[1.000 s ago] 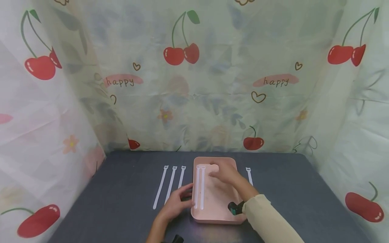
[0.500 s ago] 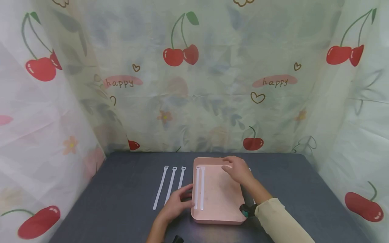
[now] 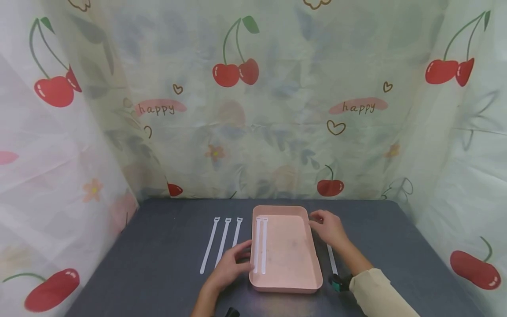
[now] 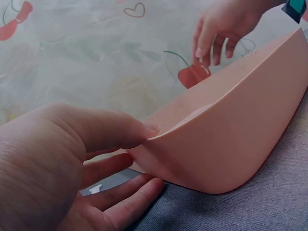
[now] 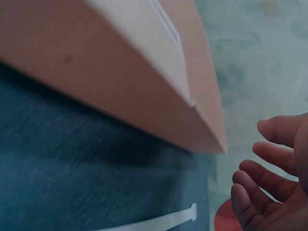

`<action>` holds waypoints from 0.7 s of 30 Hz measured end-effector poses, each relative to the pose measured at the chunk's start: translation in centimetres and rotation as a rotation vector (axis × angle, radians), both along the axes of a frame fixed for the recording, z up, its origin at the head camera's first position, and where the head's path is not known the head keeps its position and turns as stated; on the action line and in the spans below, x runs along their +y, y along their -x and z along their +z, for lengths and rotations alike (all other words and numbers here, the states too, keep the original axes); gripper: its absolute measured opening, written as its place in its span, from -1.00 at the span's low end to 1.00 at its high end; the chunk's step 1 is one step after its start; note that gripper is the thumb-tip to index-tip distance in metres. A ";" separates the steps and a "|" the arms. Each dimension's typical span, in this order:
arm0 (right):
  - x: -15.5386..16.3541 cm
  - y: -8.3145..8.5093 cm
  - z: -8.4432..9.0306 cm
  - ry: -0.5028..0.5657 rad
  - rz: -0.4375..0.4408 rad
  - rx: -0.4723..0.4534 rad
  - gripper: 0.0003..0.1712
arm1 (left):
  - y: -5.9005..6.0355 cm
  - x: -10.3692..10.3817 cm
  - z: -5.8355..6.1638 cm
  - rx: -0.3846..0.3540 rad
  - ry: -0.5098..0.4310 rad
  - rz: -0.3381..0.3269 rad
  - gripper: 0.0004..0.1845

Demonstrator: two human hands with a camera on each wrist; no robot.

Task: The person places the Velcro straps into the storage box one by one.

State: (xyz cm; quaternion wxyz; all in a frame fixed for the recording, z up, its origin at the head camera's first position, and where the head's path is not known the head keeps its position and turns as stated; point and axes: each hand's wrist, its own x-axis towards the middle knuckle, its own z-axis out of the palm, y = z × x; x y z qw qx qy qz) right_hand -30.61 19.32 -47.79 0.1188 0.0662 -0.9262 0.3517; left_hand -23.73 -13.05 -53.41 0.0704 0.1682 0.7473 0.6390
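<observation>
A pink tray [image 3: 289, 255] lies in the middle of the dark table, with two white straps [image 3: 259, 242] side by side along its left inner side. My left hand [image 3: 244, 256] holds the tray's left rim: in the left wrist view the thumb [image 4: 137, 131] lies on the rim of the tray [image 4: 231, 139] and the fingers rest below it against the wall. My right hand [image 3: 320, 221] hovers just outside the tray's far right corner, fingers loosely curled [image 5: 262, 166], holding nothing. Under it on the table lies a single white strap [image 3: 332, 259].
Three more white straps [image 3: 223, 240] lie in a row on the table left of the tray. A cherry-print cloth [image 3: 253, 110] walls the table at the back and on both sides. The grey table top [image 3: 396, 246] stretches out to the right.
My right hand has left the inside of the tray and moved right over its rim, to the table beside the far right corner. The left hand and tray stayed put.
</observation>
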 end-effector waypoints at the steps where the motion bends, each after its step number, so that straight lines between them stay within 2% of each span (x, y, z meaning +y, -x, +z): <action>1: 0.2 0.0 -0.2 0.002 -0.008 -0.005 -0.68 | 0.0 0.0 0.0 0.003 -0.001 -0.001 -0.26; 13: 2.5 -0.8 -2.6 -0.063 -0.128 -0.161 -0.65 | 0.0 0.0 -0.1 0.022 -0.052 -0.019 -0.26; 21: 3.1 -0.9 -3.3 -0.084 -0.163 -0.253 -0.54 | -0.1 0.0 0.0 0.017 -0.015 -0.002 -0.26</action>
